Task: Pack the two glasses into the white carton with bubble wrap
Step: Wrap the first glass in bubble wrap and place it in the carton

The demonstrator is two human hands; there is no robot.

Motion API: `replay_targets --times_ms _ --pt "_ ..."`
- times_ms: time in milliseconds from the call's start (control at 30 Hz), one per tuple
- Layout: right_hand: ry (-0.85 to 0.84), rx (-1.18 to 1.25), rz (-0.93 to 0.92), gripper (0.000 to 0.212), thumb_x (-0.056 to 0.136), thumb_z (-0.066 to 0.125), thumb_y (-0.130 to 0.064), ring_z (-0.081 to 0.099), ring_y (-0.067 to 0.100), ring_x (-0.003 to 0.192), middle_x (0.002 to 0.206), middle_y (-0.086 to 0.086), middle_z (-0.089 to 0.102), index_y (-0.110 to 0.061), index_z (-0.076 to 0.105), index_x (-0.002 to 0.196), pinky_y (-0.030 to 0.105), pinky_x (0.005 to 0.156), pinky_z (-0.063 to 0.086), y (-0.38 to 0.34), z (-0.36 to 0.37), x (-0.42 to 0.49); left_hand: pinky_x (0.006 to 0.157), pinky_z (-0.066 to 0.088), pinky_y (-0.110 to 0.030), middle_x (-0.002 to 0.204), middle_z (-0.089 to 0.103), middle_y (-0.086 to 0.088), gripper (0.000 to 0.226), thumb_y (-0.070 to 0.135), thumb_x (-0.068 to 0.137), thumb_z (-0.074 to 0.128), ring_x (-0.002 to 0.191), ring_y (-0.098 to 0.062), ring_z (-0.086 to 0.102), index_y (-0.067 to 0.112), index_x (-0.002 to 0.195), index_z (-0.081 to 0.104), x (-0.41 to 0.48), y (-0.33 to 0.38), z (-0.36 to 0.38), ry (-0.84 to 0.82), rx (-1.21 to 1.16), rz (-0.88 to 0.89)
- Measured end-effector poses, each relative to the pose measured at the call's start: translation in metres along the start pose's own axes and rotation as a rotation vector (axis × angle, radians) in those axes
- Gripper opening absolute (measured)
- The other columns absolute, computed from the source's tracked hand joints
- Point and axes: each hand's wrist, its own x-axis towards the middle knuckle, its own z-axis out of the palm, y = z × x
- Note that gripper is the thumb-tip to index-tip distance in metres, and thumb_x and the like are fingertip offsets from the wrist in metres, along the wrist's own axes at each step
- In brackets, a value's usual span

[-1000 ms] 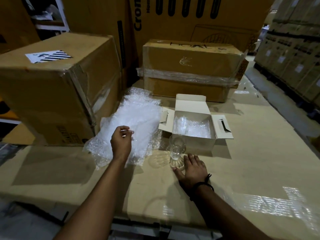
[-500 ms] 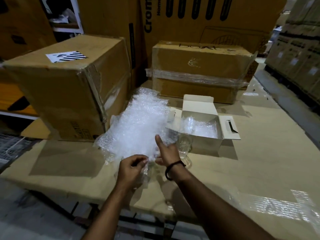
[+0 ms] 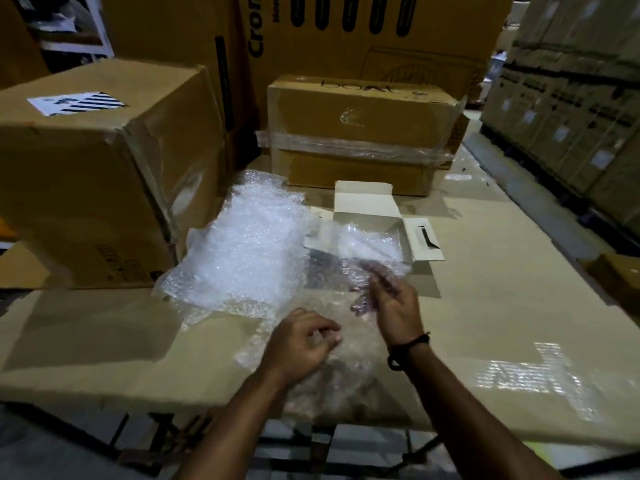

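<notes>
The small white carton [image 3: 367, 202] stands open on the cardboard-covered table, bubble wrap visible inside it. A pile of bubble wrap [image 3: 242, 247] lies to its left. I hold a loose sheet of bubble wrap [image 3: 349, 292] lifted in front of the carton. My left hand [image 3: 298, 344] pinches its near edge. My right hand [image 3: 394, 306] grips its far part, fingers partly behind the film. The sheet hides the place where the glass stood, so no glass is plainly visible.
A large brown box [image 3: 93, 174] stands at the left and a taped brown box [image 3: 360, 133] sits behind the carton. Taller cartons rise at the back. Stacked boxes [image 3: 568, 109] line the right side. The table's near edge [image 3: 311, 410] runs below my wrists.
My right hand left the table beside the glass and took hold of the bubble wrap. Both hands pulled one sheet off the pile toward me, and it now covers the glass.
</notes>
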Motion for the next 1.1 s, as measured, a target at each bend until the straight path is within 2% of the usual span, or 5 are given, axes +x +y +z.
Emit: replay_targets --times_ms 167,433,633,833,1100 --pt "0.236 0.088 0.106 0.025 0.096 0.047 0.001 0.059 0.018 0.046 0.078 0.015 0.072 -0.001 0.063 0.116 0.027 0.050 0.052 0.015 -0.075 -0.001 0.083 0.044 -0.029 0.106 0.069 0.008 0.037 0.043 0.088 0.058 0.100 -0.017 0.058 0.028 0.121 0.065 0.029 0.039 0.061 -0.410 0.241 0.052" --pt "0.320 0.037 0.293 0.026 0.099 0.041 0.003 0.055 0.007 0.043 0.066 0.002 0.071 0.005 0.060 0.116 0.019 0.044 0.047 0.047 -0.159 0.019 0.118 0.012 -0.044 0.158 0.026 -0.004 0.053 0.049 0.088 0.053 0.144 -0.025 0.018 0.032 0.138 0.048 0.060 0.059 0.132 -0.329 0.462 0.090" --pt "0.169 0.134 0.449 0.025 0.092 0.049 0.008 0.061 0.011 0.051 0.109 0.030 0.062 0.009 0.061 0.114 0.018 0.043 0.047 0.057 -0.200 0.039 0.117 0.006 -0.050 0.162 0.015 -0.002 0.075 0.069 0.088 0.040 0.148 -0.024 0.011 0.032 0.151 0.023 0.082 0.063 0.166 -0.520 0.596 -0.108" --pt "0.029 0.246 0.544 0.024 0.090 0.058 -0.008 0.068 0.030 0.089 0.119 0.019 0.064 0.003 0.063 0.111 0.044 0.081 0.055 0.065 -0.224 0.072 0.115 0.013 -0.045 0.159 0.023 -0.001 0.065 0.066 0.090 0.041 0.144 -0.023 0.017 0.035 0.146 0.036 0.091 0.076 0.172 -0.231 0.637 -0.139" --pt "-0.444 -0.087 0.156 0.041 0.094 0.050 -0.033 0.054 0.033 0.122 0.129 0.021 0.058 -0.008 0.060 0.125 0.054 0.103 0.040 0.049 -0.217 0.067 0.118 0.018 -0.043 0.155 0.035 -0.002 0.046 0.046 0.098 0.046 0.144 -0.022 0.028 0.027 0.140 0.049 0.090 0.061 0.175 -0.211 0.378 -0.229"
